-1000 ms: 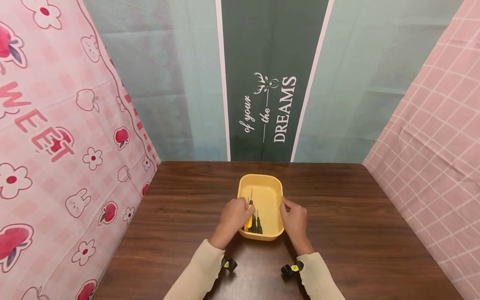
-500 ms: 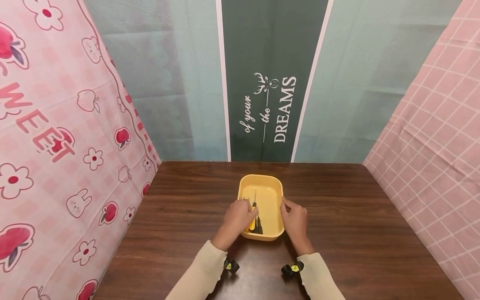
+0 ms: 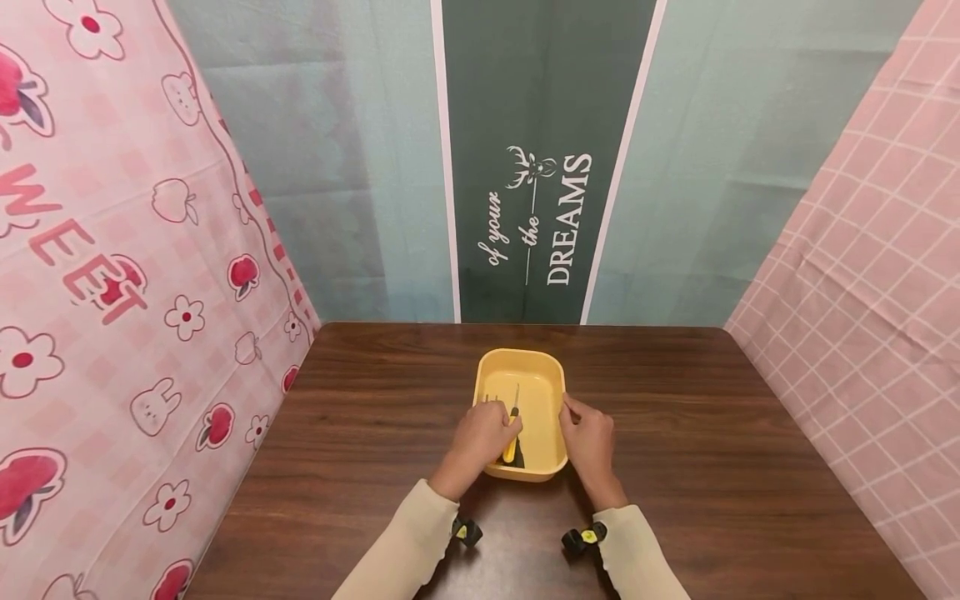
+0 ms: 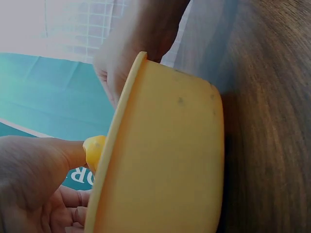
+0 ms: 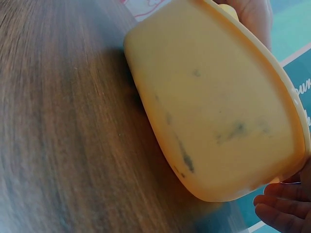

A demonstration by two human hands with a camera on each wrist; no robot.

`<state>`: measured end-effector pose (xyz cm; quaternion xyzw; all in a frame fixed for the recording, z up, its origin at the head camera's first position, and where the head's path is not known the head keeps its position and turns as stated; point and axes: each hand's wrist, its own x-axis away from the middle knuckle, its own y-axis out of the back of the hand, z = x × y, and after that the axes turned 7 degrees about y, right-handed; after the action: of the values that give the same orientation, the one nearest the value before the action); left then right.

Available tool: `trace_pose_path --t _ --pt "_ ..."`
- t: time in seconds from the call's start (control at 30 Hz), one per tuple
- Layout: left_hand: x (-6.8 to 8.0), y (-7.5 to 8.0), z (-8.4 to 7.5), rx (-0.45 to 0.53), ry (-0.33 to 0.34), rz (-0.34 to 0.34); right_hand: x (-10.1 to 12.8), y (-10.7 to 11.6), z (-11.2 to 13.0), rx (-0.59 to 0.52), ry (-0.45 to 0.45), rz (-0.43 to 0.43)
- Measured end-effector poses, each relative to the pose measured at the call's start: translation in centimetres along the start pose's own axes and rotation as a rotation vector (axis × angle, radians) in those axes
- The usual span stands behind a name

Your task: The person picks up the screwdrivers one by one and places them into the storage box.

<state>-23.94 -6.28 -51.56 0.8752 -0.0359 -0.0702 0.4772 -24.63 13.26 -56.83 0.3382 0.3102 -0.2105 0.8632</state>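
Observation:
A yellow plastic bin stands on the table. My left hand reaches over its left side and grips a screwdriver with a yellow handle and a thin metal shaft that points away from me. The handle's rounded yellow end shows above the rim in the left wrist view. Dark tool handles lie beside it on the bin floor, partly covered by the hand. Thin metal tips stick out beyond my knuckles. My right hand pinches the bin's right rim between thumb and fingers.
Beneath the bin is a dark wood-grain table. A grey-green curtain with printed lettering hangs behind it. Pink patterned cloths hang at the left and right. The bin's outer wall has dark smudges.
My left hand has shifted right within the bin, carrying the yellow-handled screwdriver toward the middle. More metal tips show past the knuckles. My right hand and the bin have stayed put.

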Motion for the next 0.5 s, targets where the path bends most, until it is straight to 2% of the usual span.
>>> trace_pose_path --t 0.17,0.5 --pt "0.0 -0.5 0.0 -0.006 0.001 0.012 0.0 0.0 0.0 0.003 -0.005 -0.002" --pt "0.0 -1.3 -0.4 -0.094 -0.015 0.01 0.1 0.0 0.1 -0.012 -0.002 -0.003"
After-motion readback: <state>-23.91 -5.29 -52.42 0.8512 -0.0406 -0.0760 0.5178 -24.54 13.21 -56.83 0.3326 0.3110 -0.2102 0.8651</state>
